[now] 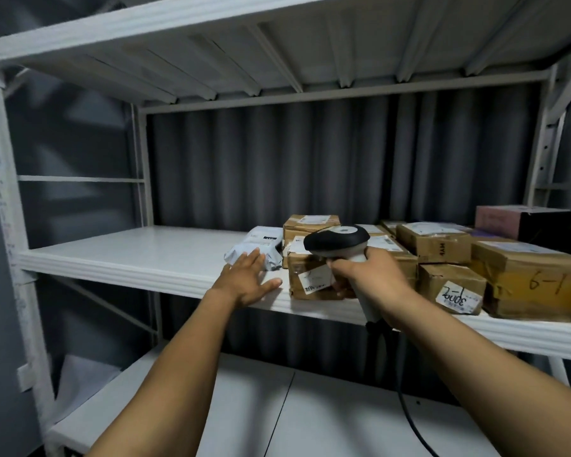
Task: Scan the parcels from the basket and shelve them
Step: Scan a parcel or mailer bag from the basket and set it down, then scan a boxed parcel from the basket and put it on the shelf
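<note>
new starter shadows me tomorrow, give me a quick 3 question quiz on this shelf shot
1. True or false: the right hand grips the scanner.
2. The open left hand reaches toward which parcel? A the grey mailer bag; B the box marked 6-1; C the pink box.
3. Fill in: the cardboard parcels crowd the ___ end of the shelf.
Key: 1 true; 2 A; 3 right.
</note>
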The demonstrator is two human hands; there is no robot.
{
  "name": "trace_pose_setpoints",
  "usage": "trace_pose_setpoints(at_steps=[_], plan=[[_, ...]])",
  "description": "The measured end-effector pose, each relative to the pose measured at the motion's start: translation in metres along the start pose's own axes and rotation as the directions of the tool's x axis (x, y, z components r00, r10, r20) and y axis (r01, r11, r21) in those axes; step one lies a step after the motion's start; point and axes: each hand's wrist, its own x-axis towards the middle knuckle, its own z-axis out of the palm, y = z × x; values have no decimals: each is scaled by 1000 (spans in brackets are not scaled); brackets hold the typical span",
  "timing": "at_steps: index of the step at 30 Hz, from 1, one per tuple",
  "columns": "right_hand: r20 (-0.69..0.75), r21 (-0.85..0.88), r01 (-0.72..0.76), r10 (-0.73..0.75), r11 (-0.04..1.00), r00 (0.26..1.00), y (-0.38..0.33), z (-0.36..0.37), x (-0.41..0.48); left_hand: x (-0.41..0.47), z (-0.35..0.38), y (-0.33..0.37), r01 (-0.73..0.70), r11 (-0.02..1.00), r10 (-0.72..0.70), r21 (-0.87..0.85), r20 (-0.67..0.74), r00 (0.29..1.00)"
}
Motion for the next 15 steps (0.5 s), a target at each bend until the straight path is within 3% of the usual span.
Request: trace_pose_setpoints(at_steps=[7, 15], plan=[[88, 7, -16, 15, 1000, 996, 1, -16, -69, -92, -2, 26, -23, 998, 23, -53, -17, 1000], [115, -139, -154, 171, 978, 979, 66, -21, -175, -202, 82, 64, -1, 987, 28, -160, 165, 986]])
